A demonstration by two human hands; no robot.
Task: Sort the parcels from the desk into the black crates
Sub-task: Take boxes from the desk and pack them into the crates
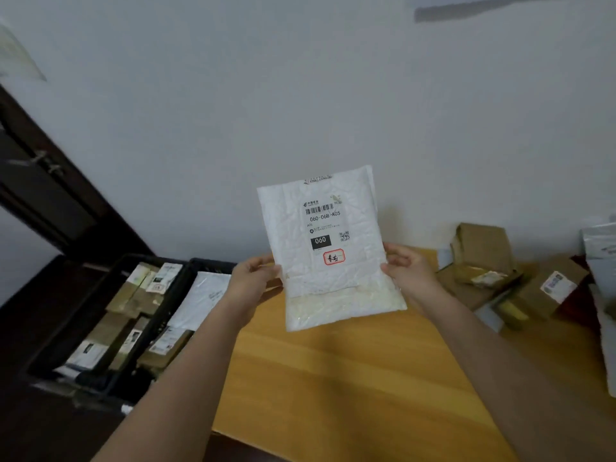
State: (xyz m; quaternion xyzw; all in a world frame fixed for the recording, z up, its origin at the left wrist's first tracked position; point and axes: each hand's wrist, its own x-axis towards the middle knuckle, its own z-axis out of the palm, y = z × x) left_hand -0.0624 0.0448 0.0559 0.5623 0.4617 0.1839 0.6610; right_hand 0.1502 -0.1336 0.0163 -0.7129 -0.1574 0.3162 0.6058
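Observation:
I hold a white padded mailer (328,281) upright in the air above the wooden desk (350,378), its shipping label facing me. My left hand (251,278) pinches its left edge and my right hand (405,268) pinches its right edge. Two black crates stand side by side left of the desk: the far-left crate (71,331) holds several brown boxes, the nearer crate (163,315) holds a white mailer and brown parcels. More brown cardboard parcels (480,258) lie piled on the desk's right side.
A grey-white plastic parcel (603,261) sits at the right edge beside a labelled brown box (550,291). A white wall rises behind the desk. A dark wooden door frame (50,181) stands at the left, above a dark floor.

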